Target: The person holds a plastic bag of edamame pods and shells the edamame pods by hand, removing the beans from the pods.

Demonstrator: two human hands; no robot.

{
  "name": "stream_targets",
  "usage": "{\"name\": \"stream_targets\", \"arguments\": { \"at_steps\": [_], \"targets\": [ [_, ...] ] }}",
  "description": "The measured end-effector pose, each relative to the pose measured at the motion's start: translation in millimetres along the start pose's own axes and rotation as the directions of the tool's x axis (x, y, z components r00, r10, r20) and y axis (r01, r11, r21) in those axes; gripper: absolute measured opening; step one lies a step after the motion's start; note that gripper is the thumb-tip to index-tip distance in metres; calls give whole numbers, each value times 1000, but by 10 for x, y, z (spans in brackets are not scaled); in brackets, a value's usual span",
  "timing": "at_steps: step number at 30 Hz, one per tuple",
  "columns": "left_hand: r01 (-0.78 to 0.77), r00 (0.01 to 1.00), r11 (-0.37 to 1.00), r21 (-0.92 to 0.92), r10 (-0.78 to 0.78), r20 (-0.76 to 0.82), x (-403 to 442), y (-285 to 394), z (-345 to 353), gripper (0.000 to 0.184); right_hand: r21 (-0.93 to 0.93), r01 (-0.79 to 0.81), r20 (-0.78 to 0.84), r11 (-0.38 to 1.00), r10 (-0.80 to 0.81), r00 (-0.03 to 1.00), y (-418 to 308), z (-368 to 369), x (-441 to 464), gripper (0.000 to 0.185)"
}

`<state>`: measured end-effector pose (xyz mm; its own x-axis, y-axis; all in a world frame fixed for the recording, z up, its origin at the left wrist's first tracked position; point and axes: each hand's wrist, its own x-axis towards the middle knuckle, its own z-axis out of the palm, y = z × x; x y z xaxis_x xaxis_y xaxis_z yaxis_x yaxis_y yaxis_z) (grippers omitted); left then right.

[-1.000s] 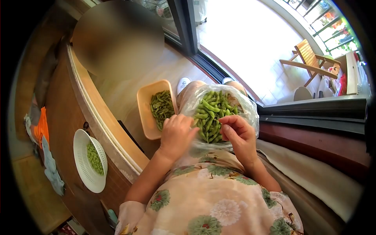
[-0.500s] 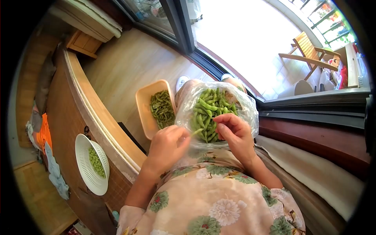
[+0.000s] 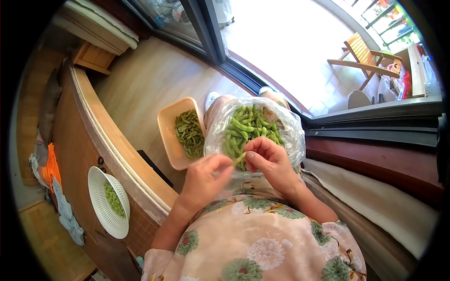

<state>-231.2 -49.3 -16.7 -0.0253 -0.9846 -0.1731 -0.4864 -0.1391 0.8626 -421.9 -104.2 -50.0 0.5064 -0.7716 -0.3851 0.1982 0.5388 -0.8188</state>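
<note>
On my lap lies a clear plastic bag (image 3: pixel 293 133), its mouth spread wide around a heap of green edamame pods (image 3: pixel 243 124). Over its near edge, my left hand (image 3: pixel 206 180) is closed in a pinch at one end of a single edamame pod (image 3: pixel 239 158). The fingertips of my right hand (image 3: pixel 269 161) pinch the other end of that pod, so it spans the small gap between both hands. My fingers partly cover it.
A peach plastic tub (image 3: pixel 169 143) of emptied-looking pods (image 3: pixel 190 133) stands left of the bag. Farther left, a white colander (image 3: pixel 96 196) with shelled green beans (image 3: pixel 113 199) sits on a brown mat (image 3: pixel 84 154). A sliding door frame (image 3: pixel 206 37) and wooden chair (image 3: pixel 361 49) are beyond.
My right hand has come left and down to meet the pod held in my left hand; its fingertips now touch the pod's end. The view has shifted slightly.
</note>
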Motion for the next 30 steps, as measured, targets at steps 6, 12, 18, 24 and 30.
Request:
{"name": "stream_targets", "arguments": {
  "at_steps": [6, 12, 18, 24, 30],
  "targets": [
    [304, 950, 860, -410, -240, 199, 35, -19, 88, 24, -105, 70, 58, 992, -64, 996, 5, -7, -17, 12],
    [149, 988, 931, -334, -123, 98, 44, -96, 146, 22, -29, 130, -58, 991, -132, 990, -33, 72, -36, 11],
    [-12, 999, 991, -135, 17, 30, 80, -39, 142, 18, -142, -9, 1, 990, 9, 1000, -78, 51, -52, 10],
    [-183, 983, 977, 109, 182, 21, 112, -1, 141, 15, -173, -5, -12, 985, 3, 1000, -84, 41, -37, 8],
    [-331, 941, 894, 301, 336, 39, 139, -14, 120, 12, -170, 16, 17, 985, -13, 1000, -31, -10, -1, 5]
  ]
}}
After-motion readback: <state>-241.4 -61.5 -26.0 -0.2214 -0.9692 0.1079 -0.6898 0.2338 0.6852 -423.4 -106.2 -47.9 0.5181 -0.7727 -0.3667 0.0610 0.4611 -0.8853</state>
